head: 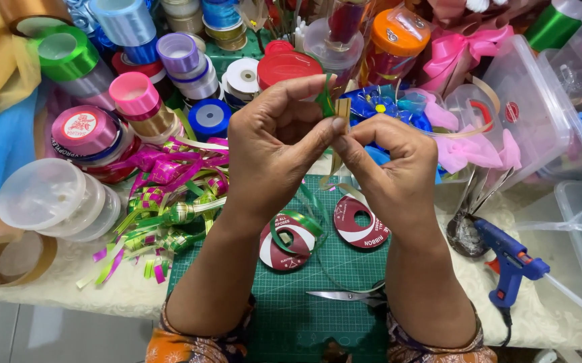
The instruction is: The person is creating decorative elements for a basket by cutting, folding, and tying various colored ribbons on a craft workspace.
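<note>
While both hands are raised above the green cutting mat (pixel 284 316), the left hand (pixel 274 144) and right hand (pixel 388 168) meet at the fingertips. Left grip: thumb and forefinger pinched narrow on a small folded piece of green ribbon (pixel 324 102). Right grip: fingertips closed on a gold ribbon strip (pixel 342 111), held upright just beside the green piece; its tail hangs down between the wrists. Whether the two ribbons are joined cannot be told.

On the mat: two flat red ribbon spools (pixel 361 225), scissors (pixel 348 294) near the right forearm. Left of the mat, a heap of woven pink and green ribbon pieces (pixel 170 208). Blue glue gun (pixel 509 259) lies on the counter (pixel 56 282) to the right. Ribbon rolls (pixel 136 97) stand crowded at the back.
</note>
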